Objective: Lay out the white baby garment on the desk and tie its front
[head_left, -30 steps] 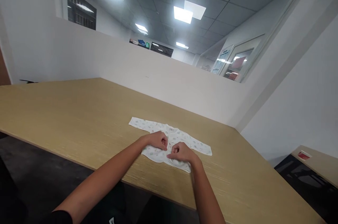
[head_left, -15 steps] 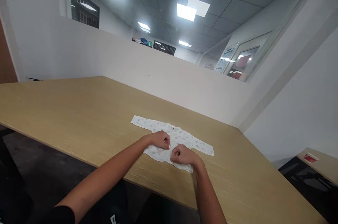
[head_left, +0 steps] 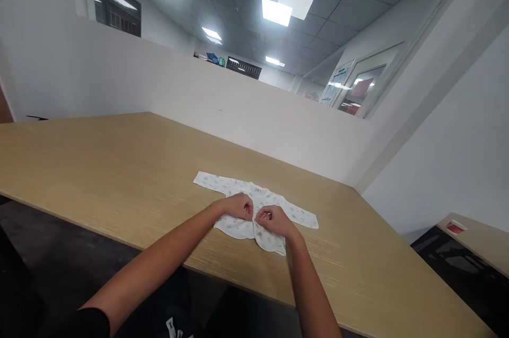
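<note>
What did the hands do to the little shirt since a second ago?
The right hand slid up the front of the shirt toward the collar and now sits close beside the left hand, almost touching it. Both hands are pinched on the front opening, as before. The lower right flap now shows below the right hand. The shirt itself stays flat on the table, sleeves spread out.

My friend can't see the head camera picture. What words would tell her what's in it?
Two bare hands, the left hand and the right hand, pinch the front opening of a small white printed baby top lying flat on a wooden table. Its sleeves are spread out to both sides. Behind the table stands a low white partition wall under ceiling lights.
</note>
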Tool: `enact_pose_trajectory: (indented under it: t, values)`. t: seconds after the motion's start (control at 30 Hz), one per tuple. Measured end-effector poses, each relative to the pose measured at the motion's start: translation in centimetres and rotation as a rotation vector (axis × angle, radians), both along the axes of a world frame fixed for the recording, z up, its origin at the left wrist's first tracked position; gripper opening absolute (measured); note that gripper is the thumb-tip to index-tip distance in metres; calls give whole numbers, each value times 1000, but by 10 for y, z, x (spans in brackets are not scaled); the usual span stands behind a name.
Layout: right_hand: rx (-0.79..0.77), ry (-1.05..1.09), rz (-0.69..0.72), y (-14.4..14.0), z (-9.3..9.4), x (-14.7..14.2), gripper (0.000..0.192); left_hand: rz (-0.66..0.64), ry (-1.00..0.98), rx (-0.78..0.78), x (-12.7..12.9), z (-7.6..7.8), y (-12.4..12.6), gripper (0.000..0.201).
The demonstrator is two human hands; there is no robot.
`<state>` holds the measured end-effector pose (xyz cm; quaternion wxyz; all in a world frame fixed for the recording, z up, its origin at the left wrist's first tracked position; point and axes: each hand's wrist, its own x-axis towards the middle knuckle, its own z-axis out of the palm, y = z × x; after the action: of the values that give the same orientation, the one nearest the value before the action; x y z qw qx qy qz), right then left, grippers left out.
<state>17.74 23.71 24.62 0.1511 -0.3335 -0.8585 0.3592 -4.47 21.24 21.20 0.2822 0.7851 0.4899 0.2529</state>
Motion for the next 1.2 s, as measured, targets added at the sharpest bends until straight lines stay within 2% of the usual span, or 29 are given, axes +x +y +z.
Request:
enact_pose_trajectory:
  t: [0.3,0.5,0.67,0.8,0.97,1.2]
  values:
    - [-5,19,-10,7,-14,0,16,-1,37,-41,4,0,-1,11]
    - [9,33,-11,8,-17,-1,16,25,33,-24,8,-3,-1,12]
    - [49,34,-42,9,-20,-3,9,57,20,13,10,-5,-1,9]
    - [76,28,-58,7,-21,-3,10,51,-11,32,11,-4,-2,7]
    - [105,26,-65,6,-20,-4,9,47,-49,48,11,-4,-4,15]
    - [120,47,-67,5,-20,-7,7,4,-27,51,9,-2,-1,12]
